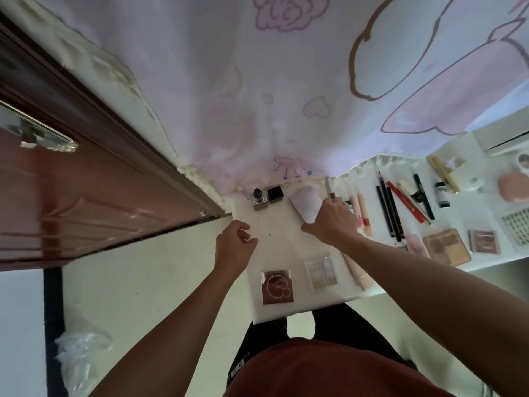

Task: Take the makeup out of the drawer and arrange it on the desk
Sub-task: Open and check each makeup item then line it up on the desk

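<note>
A white drawer (274, 310) is pulled out toward me below the white desk (486, 224). In the drawer lie a dark red compact (277, 287), a pale eyeshadow palette (320, 270), a silver lipstick (259, 199), a black cube cap (275, 194) and a white box (305, 202). My right hand (333, 222) pinches a thin brown-tipped pencil (329, 188) at the drawer's far right. My left hand (234, 245) is loosely curled at the drawer's left edge and holds nothing. Pencils (390, 209), pink tubes (361, 213) and palettes (446, 246) lie in rows on the desk.
A pink cartoon-print cloth (286, 96) hangs over the wall behind the desk. A dark red door (86, 196) stands at the left. A crumpled plastic bag (80, 356) lies on the floor. A peach case (513, 186) and white jars sit at the desk's far right.
</note>
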Demonstrator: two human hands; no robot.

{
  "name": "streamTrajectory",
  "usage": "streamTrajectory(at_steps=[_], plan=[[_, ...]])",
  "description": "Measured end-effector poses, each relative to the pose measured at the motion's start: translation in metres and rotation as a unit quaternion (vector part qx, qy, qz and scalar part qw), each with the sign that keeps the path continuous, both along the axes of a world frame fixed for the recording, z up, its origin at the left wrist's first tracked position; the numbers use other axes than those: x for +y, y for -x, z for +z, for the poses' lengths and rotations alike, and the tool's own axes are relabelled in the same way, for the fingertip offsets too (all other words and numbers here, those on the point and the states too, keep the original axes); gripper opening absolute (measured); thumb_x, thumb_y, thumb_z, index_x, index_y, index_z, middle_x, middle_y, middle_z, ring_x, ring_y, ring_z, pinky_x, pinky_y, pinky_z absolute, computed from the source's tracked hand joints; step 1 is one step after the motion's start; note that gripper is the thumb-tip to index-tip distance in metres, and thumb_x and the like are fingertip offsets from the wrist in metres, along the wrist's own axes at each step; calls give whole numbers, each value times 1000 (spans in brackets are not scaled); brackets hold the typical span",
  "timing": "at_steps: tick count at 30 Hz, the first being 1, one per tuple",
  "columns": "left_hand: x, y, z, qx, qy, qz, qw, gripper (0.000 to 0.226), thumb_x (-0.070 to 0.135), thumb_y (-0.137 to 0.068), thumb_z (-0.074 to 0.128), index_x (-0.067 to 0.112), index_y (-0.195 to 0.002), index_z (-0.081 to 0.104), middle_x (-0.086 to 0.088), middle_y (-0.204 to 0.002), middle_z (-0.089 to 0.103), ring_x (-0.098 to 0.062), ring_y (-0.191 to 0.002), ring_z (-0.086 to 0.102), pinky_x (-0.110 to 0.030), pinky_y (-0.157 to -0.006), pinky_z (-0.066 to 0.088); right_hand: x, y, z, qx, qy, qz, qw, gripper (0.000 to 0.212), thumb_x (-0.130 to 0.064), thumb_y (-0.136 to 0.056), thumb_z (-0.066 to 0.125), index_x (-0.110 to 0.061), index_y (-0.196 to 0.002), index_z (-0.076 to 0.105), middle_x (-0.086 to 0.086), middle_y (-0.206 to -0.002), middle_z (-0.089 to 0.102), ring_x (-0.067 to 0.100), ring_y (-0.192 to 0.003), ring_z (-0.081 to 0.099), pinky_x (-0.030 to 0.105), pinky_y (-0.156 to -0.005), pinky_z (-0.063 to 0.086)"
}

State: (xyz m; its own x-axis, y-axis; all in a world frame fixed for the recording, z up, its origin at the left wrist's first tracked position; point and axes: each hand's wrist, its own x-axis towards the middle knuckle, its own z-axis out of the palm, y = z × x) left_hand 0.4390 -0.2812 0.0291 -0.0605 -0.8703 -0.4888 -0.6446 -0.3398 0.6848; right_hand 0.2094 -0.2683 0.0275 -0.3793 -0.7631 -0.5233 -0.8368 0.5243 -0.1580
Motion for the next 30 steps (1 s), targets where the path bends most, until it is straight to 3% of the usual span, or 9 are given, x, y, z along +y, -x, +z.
streamTrajectory(at_steps=[3, 6, 10, 15, 18, 20, 25, 28, 30], plan=[[1, -1, 5, 29, -15, -10, 999, 22, 11, -78, 75, 17, -95, 62, -4, -80, 68, -19, -76, 65, -32, -73, 54, 12, 13, 9, -3, -4, -1, 1000, 76, -65, -64, 73, -12, -117, 58, 8, -121, 55, 27, -118, 51, 40, -85, 49], [-1, -1, 16, 80, -49, -21, 995, 20, 12, -79, 76, 19, -93, 63, -10, -85, 69, -21, -76, 64, -37, -71, 54, 27, 26, 26, -83, 23, -26, 996, 42, -53, -64, 77, -16, -79, 63, 4, -109, 62, 19, -129, 45, 39, -95, 48], [-7, 3, 38, 177, -98, -20, 979, 24, 9, -80, 76, 11, -101, 64, -15, -94, 69, -21, -81, 65, -36, -68, 55, 45, 35, 57, -289, 20, -59, 955, 22, -29, -67, 82, -13, -74, 68, 2, -79, 70, 20, -81, 66, 40, -75, 54], [-15, 9, 65, 285, -149, -25, 946, 38, 14, -77, 78, 10, -112, 65, -12, -106, 68, -22, -93, 69, -36, -74, 58, 52, 25, 91, -433, 15, -59, 899, 6, -6, -78, 77, -3, -81, 71, 1, -76, 69, 13, -71, 65, 22, -67, 52], [-20, 13, 79, 331, -180, -22, 926, 57, 22, -68, 79, 6, -120, 62, -9, -104, 69, -20, -91, 68, -39, -78, 57, 47, 18, 102, -459, 26, -72, 885, 28, -3, -79, 76, 1, -107, 72, 14, -98, 73, 15, -80, 69, 22, -71, 55], [-22, 14, 85, 348, -188, -24, 918, 60, 22, -67, 78, 4, -122, 60, -11, -107, 68, -22, -93, 67, -39, -78, 57, 43, 14, 109, -471, 31, -64, 879, 32, -2, -81, 74, 3, -112, 70, 18, -104, 72, 17, -84, 69, 22, -72, 55], [-24, 14, 95, 390, -191, -7, 901, 63, 16, -67, 78, -2, -124, 58, -18, -109, 63, -23, -93, 67, -31, -75, 56, 38, 13, 124, -513, 38, -47, 856, 30, -12, -71, 79, -5, -100, 73, -8, -75, 71, 8, -70, 65, 18, -66, 51], [-24, 16, 98, 421, -191, 27, 886, 61, 12, -66, 76, -5, -121, 58, -16, -105, 65, -20, -87, 67, -31, -79, 56, 35, 15, 128, -524, 50, -53, 848, 65, -29, -56, 81, 1, -112, 70, -1, -86, 76, 11, -76, 69, 20, -70, 53], [-23, 19, 101, 441, -193, 53, 875, 57, 9, -64, 75, -6, -117, 60, -12, -97, 67, -18, -82, 66, -30, -83, 56, 33, 17, 127, -534, 54, -50, 842, 71, -31, -54, 81, 3, -115, 69, 6, -92, 76, 17, -83, 71, 23, -73, 55]])
